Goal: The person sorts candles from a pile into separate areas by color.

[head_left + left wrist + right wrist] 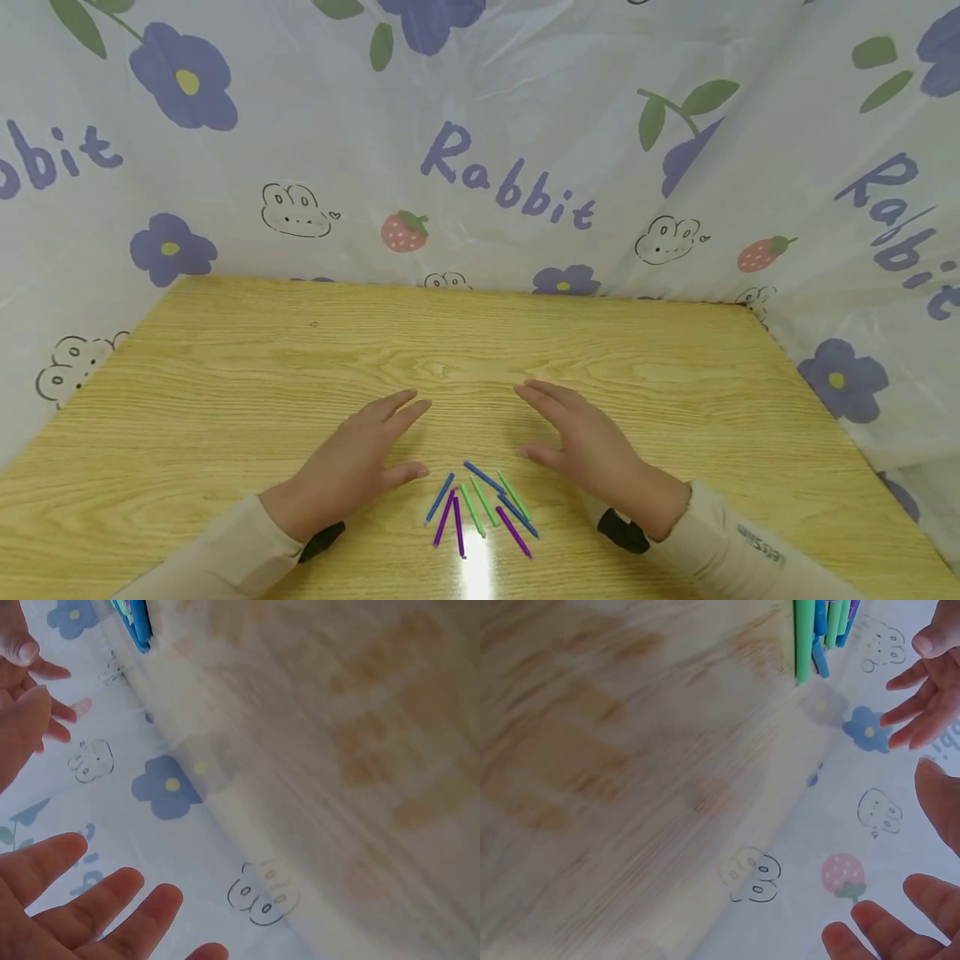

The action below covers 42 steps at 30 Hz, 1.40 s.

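Observation:
Slim coloured sticks lie loosely fanned on the table between my hands: three blue sticks [439, 498], three green sticks [472, 510] and three purple sticks [460, 527]. On the right, a few of them overlap or cross. My left hand [352, 458] is to the left of the group, fingers extended and thumb apart, holding nothing. Opposite it, my right hand [596, 450] has its palm turned inward and its fingers spread, also without anything in it. In the right wrist view the ends of green sticks [803, 641] show at the top edge.
A wood-grain table [300, 358] spreads out under both hands. Around its back and sides hangs a white curtain [510, 100] printed with purple flowers, rabbits, strawberries and lettering. Bright glare shows on the tabletop just in front of the sticks.

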{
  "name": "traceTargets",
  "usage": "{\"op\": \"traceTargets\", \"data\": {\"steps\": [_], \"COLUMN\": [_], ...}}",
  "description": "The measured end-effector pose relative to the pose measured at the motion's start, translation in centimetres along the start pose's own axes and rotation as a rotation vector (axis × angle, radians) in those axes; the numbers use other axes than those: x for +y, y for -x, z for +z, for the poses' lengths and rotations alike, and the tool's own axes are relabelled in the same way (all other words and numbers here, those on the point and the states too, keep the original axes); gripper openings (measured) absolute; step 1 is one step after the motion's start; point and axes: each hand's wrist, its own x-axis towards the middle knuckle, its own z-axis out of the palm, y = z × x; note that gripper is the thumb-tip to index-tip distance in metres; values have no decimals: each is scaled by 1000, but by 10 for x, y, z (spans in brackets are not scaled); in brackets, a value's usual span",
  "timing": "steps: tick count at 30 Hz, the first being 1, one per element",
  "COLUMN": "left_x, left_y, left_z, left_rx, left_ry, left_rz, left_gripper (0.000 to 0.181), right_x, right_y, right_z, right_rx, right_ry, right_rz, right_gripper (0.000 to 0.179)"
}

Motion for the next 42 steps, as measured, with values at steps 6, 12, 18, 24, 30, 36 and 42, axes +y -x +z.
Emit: {"op": "traceTargets", "data": {"steps": [6,12,18,24,30,36,42], "left_x": [6,11,15,18,19,21,18], "left_y": [0,0,-1,-3,-3,-4,-3], "left_z": [3,5,5,4,7,11,15], "left_rx": [-25,-23,-52,-114,-158,-188,-221], "left_ry": [58,137,221,347,475,524,539], "left_rz": [-34,-78,-152,-219,-261,-300,-290], "left_gripper": [68,63,59,57,55,54,51], "right_x": [-9,-14,-19,-24,-26,-27,-31], "right_y": [-3,-5,-7,-8,-9,-10,-11], "right_z": [4,11,14,16,18,21,24], "right_rx": [-49,-65,-118,-136,-145,-167,-200], "right_ry": [-115,-207,-357,-458,-501,-554,-637], "right_rz": [11,14,69,91,133,165,214], "right_gripper": [66,64,60,54,49,44,35]}}
